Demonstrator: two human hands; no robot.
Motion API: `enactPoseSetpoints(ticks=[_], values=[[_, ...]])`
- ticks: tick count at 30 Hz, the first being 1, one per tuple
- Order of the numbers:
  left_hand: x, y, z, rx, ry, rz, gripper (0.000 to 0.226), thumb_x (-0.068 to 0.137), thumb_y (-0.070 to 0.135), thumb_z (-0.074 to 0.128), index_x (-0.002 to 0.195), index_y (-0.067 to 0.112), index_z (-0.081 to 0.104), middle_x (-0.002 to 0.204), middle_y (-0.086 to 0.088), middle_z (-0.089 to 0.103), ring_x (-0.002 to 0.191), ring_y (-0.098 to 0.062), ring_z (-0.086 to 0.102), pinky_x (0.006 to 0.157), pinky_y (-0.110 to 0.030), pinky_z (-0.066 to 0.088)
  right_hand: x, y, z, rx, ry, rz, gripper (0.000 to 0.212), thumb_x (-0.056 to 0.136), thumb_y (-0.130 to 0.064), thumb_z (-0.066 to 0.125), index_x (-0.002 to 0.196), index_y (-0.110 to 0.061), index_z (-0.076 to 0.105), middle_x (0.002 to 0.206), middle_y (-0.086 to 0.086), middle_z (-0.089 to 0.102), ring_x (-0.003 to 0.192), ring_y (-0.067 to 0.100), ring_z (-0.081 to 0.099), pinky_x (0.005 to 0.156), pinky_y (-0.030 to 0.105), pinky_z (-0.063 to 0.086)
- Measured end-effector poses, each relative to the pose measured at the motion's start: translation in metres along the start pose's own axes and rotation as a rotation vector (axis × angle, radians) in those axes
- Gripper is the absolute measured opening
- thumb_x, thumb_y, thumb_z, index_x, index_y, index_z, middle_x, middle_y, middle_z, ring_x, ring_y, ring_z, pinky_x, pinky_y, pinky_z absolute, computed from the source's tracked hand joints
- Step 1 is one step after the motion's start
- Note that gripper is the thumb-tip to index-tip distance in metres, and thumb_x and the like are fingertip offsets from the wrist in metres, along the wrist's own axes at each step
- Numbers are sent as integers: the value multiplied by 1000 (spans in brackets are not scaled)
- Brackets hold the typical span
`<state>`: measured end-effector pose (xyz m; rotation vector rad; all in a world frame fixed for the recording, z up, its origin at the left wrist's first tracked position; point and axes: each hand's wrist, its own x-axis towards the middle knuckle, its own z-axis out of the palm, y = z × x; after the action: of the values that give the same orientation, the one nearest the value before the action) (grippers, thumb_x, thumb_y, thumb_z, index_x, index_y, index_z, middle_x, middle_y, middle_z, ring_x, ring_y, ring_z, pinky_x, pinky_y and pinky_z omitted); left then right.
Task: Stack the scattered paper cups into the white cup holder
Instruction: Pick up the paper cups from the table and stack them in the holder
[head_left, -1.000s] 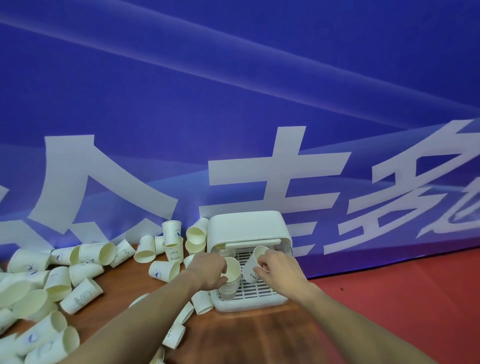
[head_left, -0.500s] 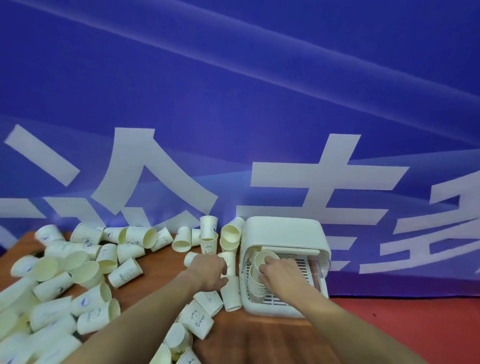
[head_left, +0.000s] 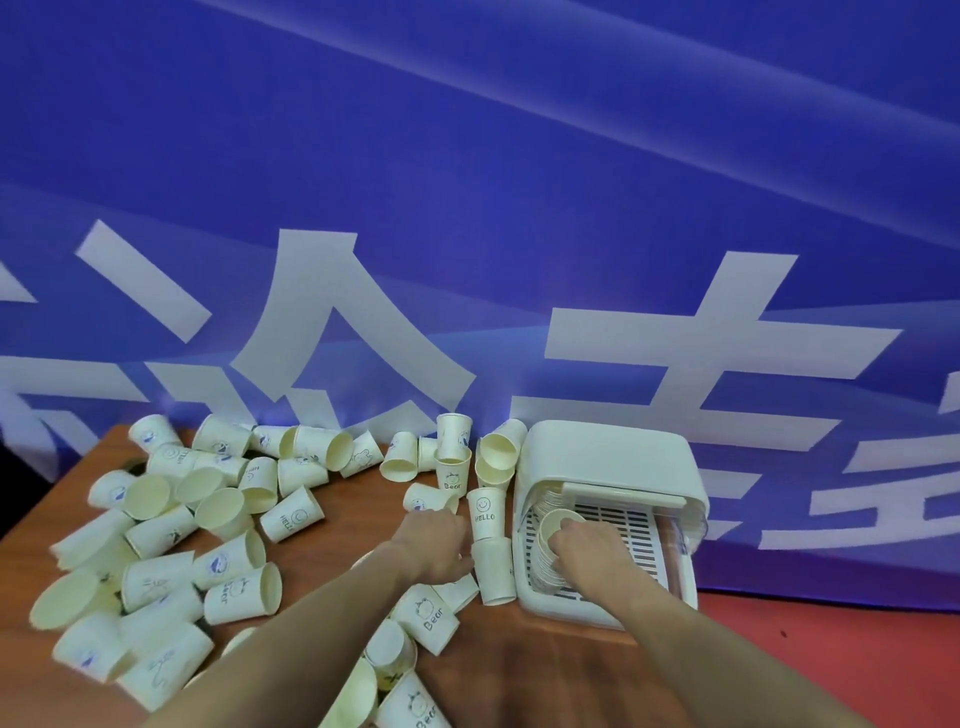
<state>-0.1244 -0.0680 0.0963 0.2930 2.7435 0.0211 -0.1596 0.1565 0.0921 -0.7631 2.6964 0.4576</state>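
The white cup holder (head_left: 613, 467) sits on the brown table (head_left: 545, 670), at its right end, close to the blue banner (head_left: 467, 182). Inside it, on the left, lies a stack of cups (head_left: 548, 545) w/ the open mouth facing up. The right hand (head_left: 589, 545) is in the holder & rests on that stack, fingers curled on the top cup's rim. The left hand (head_left: 434, 543) is just left of the holder, fingers bent down by a fallen cup (head_left: 493, 569); can't tell if it grips it. A "HELLO" cup (head_left: 485, 512) stands right behind. Lots of loose cups (head_left: 208, 530) lie all over the table's left side.
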Motion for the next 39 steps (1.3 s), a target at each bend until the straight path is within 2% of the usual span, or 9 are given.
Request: enactPoseSetpoints(ticks=[3,8,14,19,23,26,31,34,39], values=[[2,4,-1,-20,-9,2,36,91,48,51,111,23,69,109,-3,66,98,-22,64,80,-35,52,1,1,-3,40,9,8,31,94,-33,50,114,-12,64,97,7,48,106,30,62,71,32,35],[10,12,5,-112,-18,-12,40,93,47,51,118,21,67,117,0,67,105,-19,63,86,-35,52,-6,10,-2,183,71,16,37,94,-44,51,118,-17,60,124,6,53,106,32,60,77,36,42],[34,32,16,-528,-68,-204,60,91,54,50,134,14,57,129,-6,61,113,-20,60,91,-29,49,-15,28,7,496,184,236,33,93,-53,50,105,-23,57,112,-2,56,100,22,60,79,34,43],[48,61,24,-896,-76,-313,47,95,55,48,100,13,67,101,-6,67,107,-29,63,81,-29,47,-8,36,39,1103,138,504,58,93,-57,48,133,-16,50,133,5,57,113,22,56,93,32,44],[56,74,36,-1187,-120,-414,65,94,57,50,138,10,51,131,-6,59,120,-22,55,106,-36,44,-7,29,55,1637,-72,646,71,92,-65,45,147,-21,38,148,7,43,122,27,50,101,42,46],[60,82,40,-1379,-128,-499,54,99,47,49,133,6,51,106,-6,61,97,-21,58,90,-31,49,-9,25,58,1898,-194,715,70,92,-65,44,148,-23,35,152,10,37,124,33,48,97,40,47],[67,95,43,-1540,-148,-545,27,101,37,45,106,14,58,96,-7,53,85,-21,50,69,-26,42,1,19,66,2041,-290,701,61,90,-65,47,136,-24,47,138,5,50,109,31,58,95,43,49],[74,100,45,-1532,-81,-575,23,102,30,46,90,16,60,90,-5,58,88,-25,53,75,-29,42,5,20,66,2099,-270,636,40,95,-58,44,117,-24,52,121,2,59,94,25,68,103,47,45],[85,96,42,-1550,-9,-613,25,99,30,52,86,13,65,85,-9,62,81,-25,56,73,-30,45,12,28,58,2068,-231,568,37,96,-56,45,108,-24,57,110,0,67,91,24,71,92,43,51]])
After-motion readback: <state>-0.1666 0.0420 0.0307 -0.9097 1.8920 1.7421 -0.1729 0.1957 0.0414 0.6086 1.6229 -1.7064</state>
